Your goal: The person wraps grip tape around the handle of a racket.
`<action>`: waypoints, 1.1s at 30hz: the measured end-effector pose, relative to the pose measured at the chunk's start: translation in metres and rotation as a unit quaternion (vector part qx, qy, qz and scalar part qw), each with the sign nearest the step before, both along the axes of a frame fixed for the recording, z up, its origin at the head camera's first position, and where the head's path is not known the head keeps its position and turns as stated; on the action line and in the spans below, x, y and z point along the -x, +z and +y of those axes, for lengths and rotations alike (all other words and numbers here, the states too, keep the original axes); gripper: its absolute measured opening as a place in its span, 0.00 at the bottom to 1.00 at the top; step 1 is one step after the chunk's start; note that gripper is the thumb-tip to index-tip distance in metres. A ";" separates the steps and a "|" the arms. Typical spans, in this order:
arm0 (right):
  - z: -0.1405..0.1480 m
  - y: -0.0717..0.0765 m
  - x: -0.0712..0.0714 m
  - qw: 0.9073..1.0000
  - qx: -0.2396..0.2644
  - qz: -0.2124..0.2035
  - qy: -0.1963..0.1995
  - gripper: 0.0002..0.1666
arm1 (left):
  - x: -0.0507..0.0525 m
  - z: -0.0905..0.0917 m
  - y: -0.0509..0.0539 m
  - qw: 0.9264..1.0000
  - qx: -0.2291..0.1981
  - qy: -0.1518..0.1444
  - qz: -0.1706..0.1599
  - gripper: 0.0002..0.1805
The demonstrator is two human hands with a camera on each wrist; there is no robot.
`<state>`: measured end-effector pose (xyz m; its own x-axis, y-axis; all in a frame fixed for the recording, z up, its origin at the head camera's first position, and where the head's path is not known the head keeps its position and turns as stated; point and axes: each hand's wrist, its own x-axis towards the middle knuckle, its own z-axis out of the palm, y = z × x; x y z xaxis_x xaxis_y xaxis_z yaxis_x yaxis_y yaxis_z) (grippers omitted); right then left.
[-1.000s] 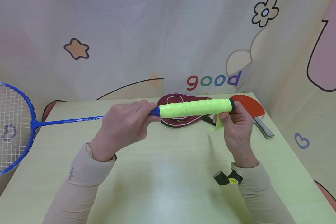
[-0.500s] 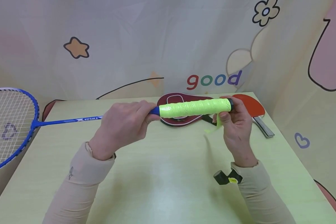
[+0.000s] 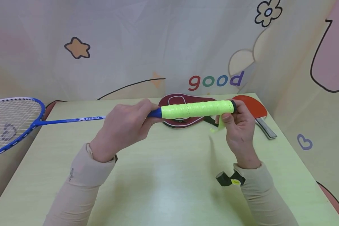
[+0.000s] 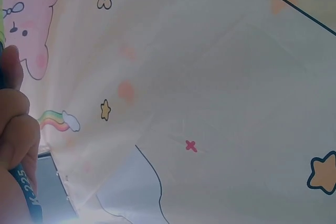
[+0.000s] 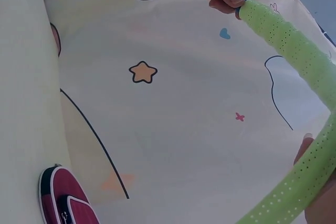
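A blue badminton racket (image 3: 70, 120) is held level above the table, head to the left. Yellow-green perforated overgrip tape (image 3: 197, 108) is wound round its handle. My left hand (image 3: 125, 128) grips the racket where the blue shaft meets the handle. At the black butt end, my right hand (image 3: 241, 131) pinches the tape between thumb and fingers, and a short tail hangs below. In the right wrist view a loose strip of tape (image 5: 286, 195) runs down from the handle, with the right hand (image 5: 320, 198) partly hidden behind it. The left wrist view shows only part of the left hand (image 4: 18, 135).
A dark red paddle case (image 3: 173, 98) lies at the back of the table (image 3: 169, 188). To its right is a red table tennis paddle (image 3: 250, 105) with a grey handle. A printed curtain (image 3: 130, 47) hangs behind the table.
The racket has rolled about its long axis, so its head looks narrower and the shaft lettering faces the camera more. Both hands keep nearly the same places. The tape's tail sways slightly.
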<state>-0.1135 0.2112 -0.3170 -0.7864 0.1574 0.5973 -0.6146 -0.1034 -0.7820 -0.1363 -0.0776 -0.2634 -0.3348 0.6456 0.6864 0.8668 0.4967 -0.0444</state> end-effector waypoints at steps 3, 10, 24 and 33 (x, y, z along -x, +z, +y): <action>0.001 0.002 -0.001 1.000 -0.008 0.002 0.003 0.19 | 0.000 -0.001 0.003 1.000 0.003 0.001 0.006 0.16; 0.003 0.001 0.000 1.000 -0.017 0.012 0.003 0.16 | 0.000 -0.002 0.005 1.000 0.013 0.005 0.009 0.16; 0.001 0.001 0.000 1.000 0.001 0.027 -0.001 0.18 | 0.002 -0.002 0.002 0.999 0.018 0.009 0.028 0.21; 0.001 0.001 -0.001 0.998 0.047 0.028 0.036 0.13 | 0.003 -0.001 0.003 0.999 -0.008 -0.012 -0.039 0.22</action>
<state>-0.1128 0.2123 -0.3158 -0.7632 0.1591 0.6262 -0.6458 -0.2201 -0.7311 -0.1395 -0.0790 -0.2607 -0.3728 0.6425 0.6695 0.8788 0.4761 0.0324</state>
